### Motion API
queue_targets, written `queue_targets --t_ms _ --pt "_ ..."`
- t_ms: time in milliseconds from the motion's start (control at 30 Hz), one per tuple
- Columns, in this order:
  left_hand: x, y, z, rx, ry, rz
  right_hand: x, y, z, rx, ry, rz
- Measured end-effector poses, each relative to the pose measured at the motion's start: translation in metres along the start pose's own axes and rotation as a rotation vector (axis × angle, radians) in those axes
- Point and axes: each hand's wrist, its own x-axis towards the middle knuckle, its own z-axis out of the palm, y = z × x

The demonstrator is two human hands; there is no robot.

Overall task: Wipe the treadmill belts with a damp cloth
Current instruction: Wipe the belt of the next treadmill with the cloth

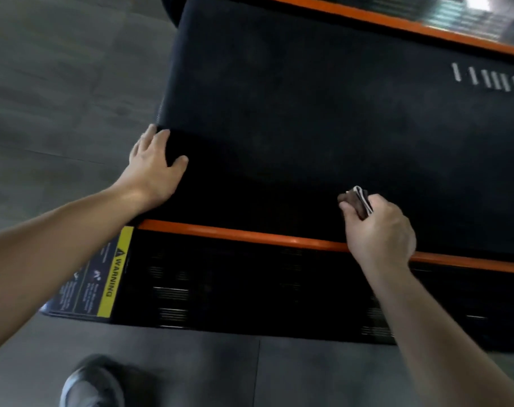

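Observation:
The black treadmill belt fills the middle of the head view, running between two orange strips. My left hand lies on the belt's rear end at the left, fingers spread and curving over the edge. My right hand is above the near side of the belt, its fingers curled round a small folded dark cloth with a white edge. The cloth sits just over the belt surface; contact with the belt is not plain to see.
The near side rail is black and ribbed, edged by an orange strip, with a yellow warning label at its left end. Grey floor surrounds the machine. My shoe stands at the bottom left.

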Motion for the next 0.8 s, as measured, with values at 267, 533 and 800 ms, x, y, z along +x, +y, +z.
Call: queue_targets --t_ms 267,533,800 --pt "-0.002 -0.028 -0.023 -0.256 -0.056 -0.017 -0.028 -0.088 0.012 0.071 -0.014 0.163" --pt "0.006 -0.062 -0.032 -0.395 -0.131 -0.082 -0.082 -0.222 0.036 0.177 -0.062 0.032" --pt "-0.015 -0.128 -0.11 -0.119 -0.085 -0.197 -0.104 -0.306 0.042 0.304 -0.298 -0.391"
